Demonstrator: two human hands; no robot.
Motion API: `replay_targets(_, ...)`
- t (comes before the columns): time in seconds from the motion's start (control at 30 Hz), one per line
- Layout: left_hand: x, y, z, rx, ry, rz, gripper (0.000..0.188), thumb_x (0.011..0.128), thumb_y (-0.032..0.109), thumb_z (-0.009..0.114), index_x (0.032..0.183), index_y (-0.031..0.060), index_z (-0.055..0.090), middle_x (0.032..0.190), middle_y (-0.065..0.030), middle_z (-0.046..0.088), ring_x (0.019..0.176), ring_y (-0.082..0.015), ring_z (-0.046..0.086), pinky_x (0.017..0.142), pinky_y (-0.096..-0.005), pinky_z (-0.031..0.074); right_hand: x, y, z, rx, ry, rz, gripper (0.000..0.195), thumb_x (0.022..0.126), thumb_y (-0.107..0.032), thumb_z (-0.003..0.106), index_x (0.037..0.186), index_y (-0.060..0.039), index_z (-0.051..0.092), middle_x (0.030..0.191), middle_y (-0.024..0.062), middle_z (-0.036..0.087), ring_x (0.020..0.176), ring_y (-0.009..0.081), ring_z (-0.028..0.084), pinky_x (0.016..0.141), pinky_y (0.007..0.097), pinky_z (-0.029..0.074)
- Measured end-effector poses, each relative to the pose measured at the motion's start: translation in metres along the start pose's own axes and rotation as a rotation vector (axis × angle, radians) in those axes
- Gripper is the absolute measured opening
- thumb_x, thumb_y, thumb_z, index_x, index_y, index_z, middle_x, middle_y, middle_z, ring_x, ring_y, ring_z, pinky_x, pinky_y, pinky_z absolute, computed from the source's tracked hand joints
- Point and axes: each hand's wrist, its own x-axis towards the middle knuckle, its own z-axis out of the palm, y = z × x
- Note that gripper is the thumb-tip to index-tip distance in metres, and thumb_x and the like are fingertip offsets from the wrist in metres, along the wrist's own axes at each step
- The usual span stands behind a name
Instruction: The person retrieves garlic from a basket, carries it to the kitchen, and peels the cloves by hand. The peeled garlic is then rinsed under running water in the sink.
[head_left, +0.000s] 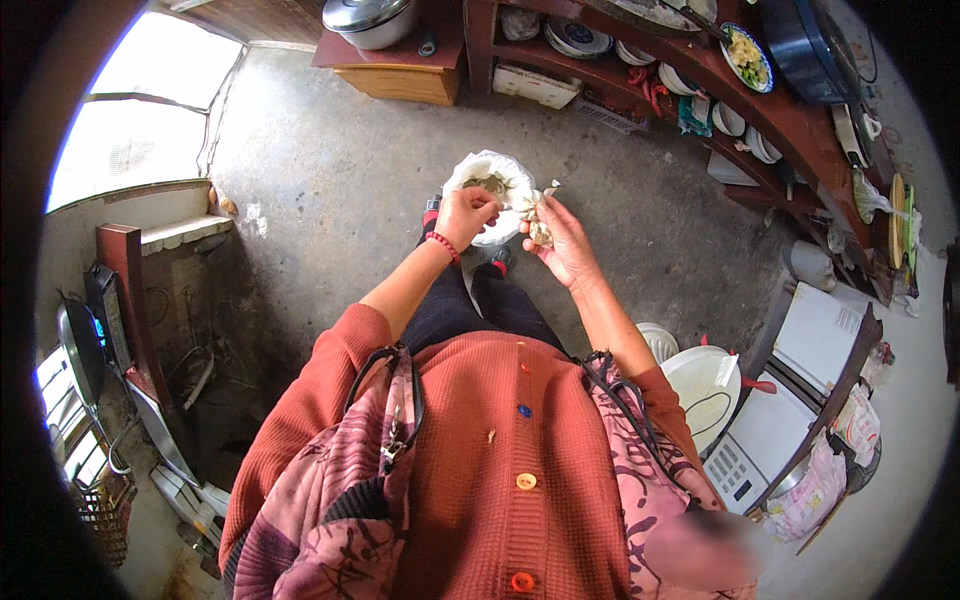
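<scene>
A bin with a white plastic liner (496, 166) stands on the floor between the person's feet, with dark matter inside. Over its right side my right hand (562, 240) is closed around a pale, papery, knobbly item (541, 231), likely a garlic bulb. My left hand (469, 217), with a red bead bracelet (444, 244) on the wrist, is over the bin's near left part. Its fingertips are pinched together; whether something small is between them is hidden.
A dark red shelf (787, 112) with bowls and plates curves along the back right. At the back stands a cabinet (397, 79) bearing a lidded metal pot (371, 19). A pale bucket (697, 386) and white appliances (772, 427) are at the right, a wok (81, 352) at the left.
</scene>
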Motion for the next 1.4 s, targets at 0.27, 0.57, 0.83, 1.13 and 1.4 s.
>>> replay_targets(0.27,0.016,-0.009,-0.006,0.513,0.084,0.377,0.019,0.076,0.011,0.065,0.091,-0.0003,0.066,0.094,-0.0119,0.067,0.084,-0.0197,0.065,0.075,-0.0296,0.050,0.010,0.007,-0.016,-0.200,0.075,0.065,0.044,0.087,-0.020,0.059,0.126,-0.0045,0.044,0.098,0.0041,0.061,0.078,0.0121,0.061,0.057,0.0218,0.050)
replay_targets(0.57,-0.013,0.035,0.003,0.408,-0.025,0.437,0.017,0.075,0.013,0.066,0.087,0.0013,0.066,0.086,-0.0117,0.067,0.080,-0.0204,0.066,0.072,-0.0290,0.051,0.006,0.003,-0.007,-0.444,0.067,-0.045,0.050,0.082,-0.021,0.065,0.123,0.0014,0.049,0.090,0.0028,0.062,0.073,0.0073,0.057,0.056,0.0208,0.047)
replay_targets(0.83,-0.020,0.037,0.003,0.566,0.011,0.392,0.017,0.074,0.017,0.065,0.086,0.0041,0.067,0.077,-0.0137,0.066,0.073,-0.0225,0.067,0.066,-0.0292,0.051,0.008,0.009,0.001,-0.787,0.123,-0.158,0.041,0.082,-0.022,0.063,0.114,0.0035,0.056,0.080,0.0033,0.064,0.064,0.0062,0.056,0.056,0.0224,0.047)
replay_targets(1.13,-0.014,0.033,0.002,0.296,0.091,0.260,0.017,0.080,0.014,0.060,0.080,-0.0023,0.062,0.070,-0.0092,0.065,0.062,-0.0147,0.063,0.057,-0.0273,0.049,0.000,-0.008,0.009,-0.589,-0.007,-0.068,0.034,0.084,-0.024,0.060,0.112,-0.0056,0.057,0.091,0.0046,0.061,0.073,0.0068,0.056,0.056,0.0219,0.049)
replay_targets(1.4,-0.021,0.047,-0.005,-0.001,-0.093,0.146,0.023,0.085,0.017,0.056,0.098,-0.0007,0.063,0.083,-0.0057,0.066,0.066,-0.0112,0.060,0.057,-0.0246,0.047,-0.005,-0.017,0.009,-0.561,-0.040,-0.001,0.027,0.084,-0.021,0.060,0.105,-0.0079,0.050,0.089,0.0030,0.056,0.073,0.0084,0.055,0.055,0.0206,0.048)
